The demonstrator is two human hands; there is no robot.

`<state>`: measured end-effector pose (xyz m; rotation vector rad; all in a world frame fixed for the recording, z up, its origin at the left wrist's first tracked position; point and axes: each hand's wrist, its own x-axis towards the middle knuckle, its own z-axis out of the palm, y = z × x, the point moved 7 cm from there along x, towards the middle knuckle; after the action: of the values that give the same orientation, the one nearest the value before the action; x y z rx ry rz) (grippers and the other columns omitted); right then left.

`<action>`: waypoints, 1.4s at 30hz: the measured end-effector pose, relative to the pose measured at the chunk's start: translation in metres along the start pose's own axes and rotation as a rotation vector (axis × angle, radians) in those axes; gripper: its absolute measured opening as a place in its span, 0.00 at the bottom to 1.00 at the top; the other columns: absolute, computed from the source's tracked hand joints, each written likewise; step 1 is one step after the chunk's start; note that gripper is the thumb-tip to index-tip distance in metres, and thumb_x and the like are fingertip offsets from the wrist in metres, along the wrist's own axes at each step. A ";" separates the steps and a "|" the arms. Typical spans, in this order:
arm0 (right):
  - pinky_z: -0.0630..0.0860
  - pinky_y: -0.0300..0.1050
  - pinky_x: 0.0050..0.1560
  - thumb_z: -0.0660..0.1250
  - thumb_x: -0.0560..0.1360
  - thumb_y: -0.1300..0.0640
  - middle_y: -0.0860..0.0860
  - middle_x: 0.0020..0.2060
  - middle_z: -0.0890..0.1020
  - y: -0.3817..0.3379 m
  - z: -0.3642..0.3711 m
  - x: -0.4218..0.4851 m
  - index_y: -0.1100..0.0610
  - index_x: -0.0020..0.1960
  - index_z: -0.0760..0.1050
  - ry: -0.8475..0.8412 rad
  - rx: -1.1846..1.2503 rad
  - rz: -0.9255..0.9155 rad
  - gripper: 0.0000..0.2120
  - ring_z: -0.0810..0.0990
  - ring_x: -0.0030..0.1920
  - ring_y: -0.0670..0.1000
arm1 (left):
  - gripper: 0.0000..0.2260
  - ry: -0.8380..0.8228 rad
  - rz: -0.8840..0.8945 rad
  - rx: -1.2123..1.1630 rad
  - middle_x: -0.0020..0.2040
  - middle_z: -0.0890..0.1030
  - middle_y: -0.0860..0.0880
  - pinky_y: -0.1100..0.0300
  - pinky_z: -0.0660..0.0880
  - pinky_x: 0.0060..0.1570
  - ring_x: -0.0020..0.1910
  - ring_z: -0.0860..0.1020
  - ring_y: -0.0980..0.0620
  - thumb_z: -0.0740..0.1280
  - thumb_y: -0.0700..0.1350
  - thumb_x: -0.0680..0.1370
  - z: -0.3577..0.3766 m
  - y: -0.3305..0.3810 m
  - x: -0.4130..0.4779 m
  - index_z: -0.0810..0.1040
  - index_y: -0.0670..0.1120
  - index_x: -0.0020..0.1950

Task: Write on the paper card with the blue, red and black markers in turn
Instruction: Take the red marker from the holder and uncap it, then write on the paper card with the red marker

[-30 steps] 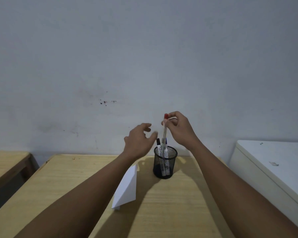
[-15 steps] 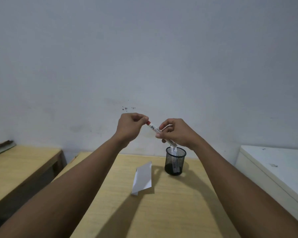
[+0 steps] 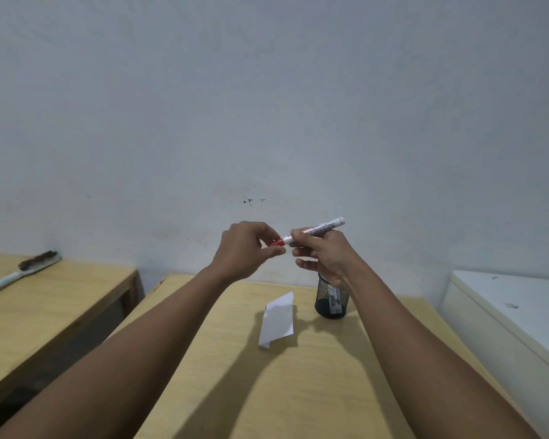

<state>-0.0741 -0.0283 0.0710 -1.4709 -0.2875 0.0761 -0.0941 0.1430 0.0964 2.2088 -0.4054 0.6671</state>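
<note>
Head view: your two bare arms reach out over the light wooden table (image 3: 314, 391), and both hands meet in the air above its far edge. Your right hand (image 3: 325, 258) is closed around the white barrel of the red-capped marker (image 3: 314, 231), thumb and forefinger pinching it near the cap end while the lower fingers hang loosely curled. The marker lies nearly level, its red cap pointing left and its plain white tail tilted up to the right, with printed lettering along the barrel. Your left hand (image 3: 246, 250) is pinched on that red cap with the fingertips, the rest of the hand curled in. Whether the cap has come loose from the barrel cannot be told.

Below your hands, the white folded paper card (image 3: 278, 320) sits on the table towards the far edge, its lower end folded under. Just to the right of it stands the black wire-mesh pen cup (image 3: 332, 301), near the far edge and partly hidden by your right wrist; other markers show through the mesh, their colours unclear.

On the separate wooden bench (image 3: 45, 305) at the left lies a long-handled brush (image 3: 19, 272). A white cabinet top (image 3: 520, 312) stands at the right.
</note>
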 end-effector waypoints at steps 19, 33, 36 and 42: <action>0.84 0.45 0.38 0.75 0.76 0.59 0.53 0.39 0.85 0.092 0.004 0.044 0.60 0.49 0.82 0.207 0.049 -0.001 0.05 0.83 0.39 0.50 | 0.10 -0.427 -0.104 0.282 0.47 0.80 0.60 0.50 0.70 0.54 0.48 0.76 0.55 0.64 0.58 0.79 0.073 -0.116 -0.044 0.82 0.56 0.51; 0.76 0.50 0.38 0.73 0.78 0.56 0.52 0.32 0.81 0.182 -0.005 0.071 0.53 0.43 0.78 0.214 -0.100 0.084 0.06 0.80 0.36 0.52 | 0.10 -0.547 0.071 0.376 0.60 0.80 0.57 0.46 0.67 0.60 0.64 0.70 0.53 0.59 0.56 0.78 0.136 -0.148 -0.079 0.76 0.55 0.52; 0.76 0.47 0.35 0.70 0.80 0.56 0.56 0.33 0.81 0.192 -0.010 0.075 0.59 0.46 0.81 0.231 -0.083 0.123 0.07 0.78 0.34 0.53 | 0.10 -0.542 0.065 0.364 0.61 0.80 0.56 0.45 0.65 0.62 0.65 0.69 0.52 0.58 0.56 0.79 0.139 -0.153 -0.082 0.75 0.55 0.53; 0.78 0.44 0.35 0.74 0.75 0.60 0.51 0.30 0.83 0.198 -0.019 0.074 0.59 0.45 0.82 0.186 -0.393 0.061 0.03 0.81 0.29 0.49 | 0.14 -0.539 0.023 0.312 0.66 0.77 0.57 0.42 0.57 0.70 0.71 0.64 0.53 0.58 0.56 0.80 0.142 -0.160 -0.087 0.73 0.56 0.63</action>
<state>0.0258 -0.0092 -0.1152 -1.8638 -0.1082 -0.0734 -0.0411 0.1446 -0.1284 2.6799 -0.6298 0.1362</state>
